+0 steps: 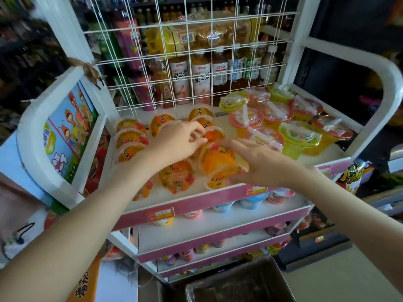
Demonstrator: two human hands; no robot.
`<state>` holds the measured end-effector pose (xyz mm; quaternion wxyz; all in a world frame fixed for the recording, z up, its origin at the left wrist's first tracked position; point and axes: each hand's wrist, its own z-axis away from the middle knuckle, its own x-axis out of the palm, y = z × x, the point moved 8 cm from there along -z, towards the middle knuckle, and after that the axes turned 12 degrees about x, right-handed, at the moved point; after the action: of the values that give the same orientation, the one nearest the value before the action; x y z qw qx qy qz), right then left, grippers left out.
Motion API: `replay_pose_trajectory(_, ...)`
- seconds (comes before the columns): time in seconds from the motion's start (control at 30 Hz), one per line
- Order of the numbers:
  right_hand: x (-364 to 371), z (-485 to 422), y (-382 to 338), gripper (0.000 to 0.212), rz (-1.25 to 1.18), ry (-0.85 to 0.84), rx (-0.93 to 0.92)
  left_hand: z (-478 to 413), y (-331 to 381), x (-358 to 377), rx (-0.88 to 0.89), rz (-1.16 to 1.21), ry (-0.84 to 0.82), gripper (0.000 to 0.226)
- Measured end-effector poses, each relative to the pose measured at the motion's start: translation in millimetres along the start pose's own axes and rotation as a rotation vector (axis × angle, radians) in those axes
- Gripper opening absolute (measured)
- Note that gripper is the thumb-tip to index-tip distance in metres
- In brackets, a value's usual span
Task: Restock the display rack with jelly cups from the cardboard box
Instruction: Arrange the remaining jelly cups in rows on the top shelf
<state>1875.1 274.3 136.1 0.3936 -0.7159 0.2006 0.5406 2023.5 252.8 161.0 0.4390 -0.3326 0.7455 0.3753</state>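
The top shelf of the white display rack [165,194] carries several orange jelly cups lying on their sides. My left hand [174,142] reaches over the middle column, its fingertips pinching the rim of a jelly cup [214,136] near the back. My right hand [255,162] lies with straight fingers on a stack of orange jelly cups [218,164] at the shelf's front. One more orange cup [176,178] lies below my left wrist. The cardboard box [239,284] stands on the floor at the bottom, its inside dark.
Yellow and red-lidded jelly cups [298,136] crowd the shelf's right half. A white wire grid [192,62] backs the shelf, with drink bottles behind it. Lower shelves hold more cups [253,201]. A white side frame with a cartoon poster [65,136] stands at left.
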Motion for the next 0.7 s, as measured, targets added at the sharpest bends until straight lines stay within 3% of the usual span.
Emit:
replay_pose_trajectory(0.13, 12.8, 2.2, -4.7, 0.066, 0.112, 0.078, -0.033, -14.9, 7.6, 21.4, 0.052, -0.102, -0.217, 0.012)
replay_pose_trajectory(0.23, 15.2, 3.3, -2.1, 0.061, 0.052, 0.123, -0.020, -17.4, 3.4, 36.4, 0.074, -0.206, -0.320, 0.026)
replay_pose_trajectory(0.33, 16.0, 5.8, -3.4, 0.056, 0.027, 0.166, -0.034, -16.9, 5.6, 39.3, 0.149, -0.199, -0.308, 0.037)
replay_pose_trajectory(0.47, 16.7, 5.0, 0.7, 0.051, -0.003, 0.196, -0.026, -12.5, 20.6, 34.7, 0.278, -0.209, -0.228, 0.032)
replay_pose_trajectory(0.57, 21.7, 2.3, 1.4, 0.050, -0.041, 0.186, 0.021, -9.6, 19.7, 34.8, 0.236, -0.204, -0.247, 0.020)
replay_pose_trajectory(0.7, 29.5, 0.5, 2.3, 0.066, 0.056, 0.155, 0.074, -14.3, 11.4, 18.9, 0.133, -0.152, -0.273, 0.016)
